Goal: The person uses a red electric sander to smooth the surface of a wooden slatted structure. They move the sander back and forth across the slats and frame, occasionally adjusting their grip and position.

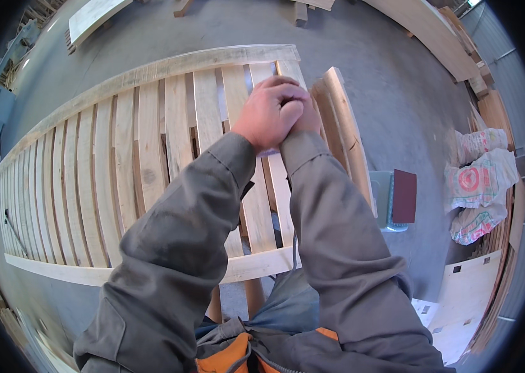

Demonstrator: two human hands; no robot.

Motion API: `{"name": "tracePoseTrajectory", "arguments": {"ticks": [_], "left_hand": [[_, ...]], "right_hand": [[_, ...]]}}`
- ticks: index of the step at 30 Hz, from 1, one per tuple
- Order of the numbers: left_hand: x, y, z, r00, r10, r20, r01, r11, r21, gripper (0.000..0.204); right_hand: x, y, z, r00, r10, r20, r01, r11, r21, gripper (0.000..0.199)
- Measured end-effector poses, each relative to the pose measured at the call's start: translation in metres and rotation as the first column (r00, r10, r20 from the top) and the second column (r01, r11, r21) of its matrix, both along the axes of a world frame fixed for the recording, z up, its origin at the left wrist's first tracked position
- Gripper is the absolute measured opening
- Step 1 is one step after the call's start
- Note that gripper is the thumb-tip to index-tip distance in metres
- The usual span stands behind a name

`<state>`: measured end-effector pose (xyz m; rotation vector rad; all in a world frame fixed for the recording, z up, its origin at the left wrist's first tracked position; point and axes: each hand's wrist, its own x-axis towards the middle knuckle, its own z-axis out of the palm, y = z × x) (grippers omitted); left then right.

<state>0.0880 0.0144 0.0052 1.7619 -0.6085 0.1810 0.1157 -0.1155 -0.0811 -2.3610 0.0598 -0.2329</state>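
Head view, looking down over a long slatted wooden frame (pixel 150 161) lying flat on a grey concrete floor (pixel 399 93). Two long rails top and bottom, many pale slats nailed crosswise between them, narrow gaps between slats. Frame stretching away to the left edge, its right end directly below the hands.

Left hand (pixel 269 112) curled into a loose fist above the rightmost slats, knuckles up, fingers folded tight. Right hand (pixel 307 118) pressed against it from the right, mostly hidden behind the left; only its back and one edge visible. Both hands touching each other. Impossible to tell what, if anything, sits inside either grip, or how far the right fingers are curled. Grey jacket sleeves (pixel 200 230) running up from the lower edge to both wrists, with an orange garment edge at the bottom.

Just right of the hands, a few loose wooden boards (pixel 343 130) standing on edge, leaning against the end of the frame. Near these, further right on the floor, a pale blue box (pixel 383 199) with a dark red sheet (pixel 404 196) against its right side.

Well apart on the far right, printed white sacks (pixel 480 180) piled beside stacked timber (pixel 498 112). Flat pale panels (pixel 467 292) with small square cut-outs at the lower right. More planks (pixel 418 25) along the upper right, and another board (pixel 91 18) at the upper left.
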Motion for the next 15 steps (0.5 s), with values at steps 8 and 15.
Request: {"name": "tracePoseTrajectory", "arguments": {"ticks": [8, 15], "left_hand": [[0.075, -0.003, 0.006, 1.0, -0.018, 0.005, 0.018, 0.999, 0.026, 0.036], [0.125, 0.016, 0.002, 0.996, 0.031, 0.082, -0.037, 0.997, 0.063, 0.039]], "right_hand": [[0.116, -0.016, -0.022, 0.996, 0.048, 0.074, -0.059, 0.985, 0.163, 0.051], [0.096, 0.034, 0.084, 0.987, 0.007, -0.162, -0.098, 0.821, -0.562, 0.06]]}}
